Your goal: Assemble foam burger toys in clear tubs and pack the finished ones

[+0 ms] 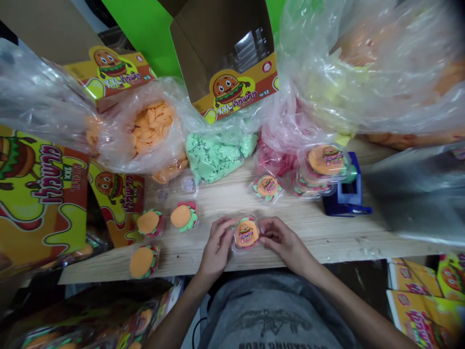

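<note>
A small clear plastic case with an orange burger candy and a printed sticker [246, 233] sits on the wooden table [327, 237] near its front edge. My left hand [216, 249] grips its left side with curled fingers. On the case's right side my right hand [281, 240] holds it the same way. Three unlabelled burger cases [147, 222] [183, 216] [142, 261] lie to the left. Labelled cases [268, 187] [326, 160] rest further back on the right.
Clear bags of orange pieces [150, 126], green pieces [214, 155] and pink pieces [271, 157] line the back. An open burger-print carton [236, 92] stands behind them. A blue tape dispenser [347, 196] sits at the right. Printed cartons [39, 194] crowd the left.
</note>
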Available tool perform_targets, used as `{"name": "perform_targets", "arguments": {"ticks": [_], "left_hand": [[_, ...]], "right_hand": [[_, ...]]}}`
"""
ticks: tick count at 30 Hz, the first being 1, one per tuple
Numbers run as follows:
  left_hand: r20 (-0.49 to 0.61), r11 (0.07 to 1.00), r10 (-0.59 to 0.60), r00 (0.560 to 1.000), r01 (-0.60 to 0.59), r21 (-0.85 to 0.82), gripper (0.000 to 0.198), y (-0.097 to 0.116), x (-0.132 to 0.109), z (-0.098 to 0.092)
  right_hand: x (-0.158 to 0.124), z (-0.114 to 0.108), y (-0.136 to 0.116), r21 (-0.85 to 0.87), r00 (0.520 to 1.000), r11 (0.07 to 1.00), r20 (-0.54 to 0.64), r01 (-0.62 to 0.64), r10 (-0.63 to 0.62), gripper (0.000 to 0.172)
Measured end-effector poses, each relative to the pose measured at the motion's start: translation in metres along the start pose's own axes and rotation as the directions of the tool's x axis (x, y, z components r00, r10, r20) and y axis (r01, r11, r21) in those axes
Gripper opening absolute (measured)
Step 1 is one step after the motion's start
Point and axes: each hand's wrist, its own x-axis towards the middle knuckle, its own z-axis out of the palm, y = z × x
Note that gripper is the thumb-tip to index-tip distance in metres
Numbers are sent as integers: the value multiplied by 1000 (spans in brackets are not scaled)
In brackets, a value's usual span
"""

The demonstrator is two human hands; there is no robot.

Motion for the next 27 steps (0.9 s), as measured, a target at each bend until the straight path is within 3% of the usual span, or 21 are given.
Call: {"name": "perform_targets", "arguments": {"ticks": [2,4,7,10,15,22,27], "left_hand": [[-92,996,-60,994,53,-77,34,2,-1,4],[-100,983,-123,987,107,-149,38,6,-5,5],[-27,943,-209,978,194,-269,32,21,-15,4],[17,937,-193,981,189,-294,22,35,-27,1],[116,955,-181,977,203,-216,16,40,-38,3],[264,912,-339,903,384,-144,16,28,-58,6],[243,923,-334,911,368,-112,17,26,-61,4]], "right_hand": [[0,6,-2,111,999,993,21,-50,48,37],[-5,9,-8,182,996,979,38,-88,83,43],[-15,7,-21,325,990,938,-20,-123,137,32],[-23,4,-35,407,984,905,-64,-124,163,20],[-34,5,-36,238,992,968,-76,-83,104,13],[-54,18,-11,195,968,950,-14,-243,250,17],[-53,17,-14,171,968,952,28,-252,251,18]]}}
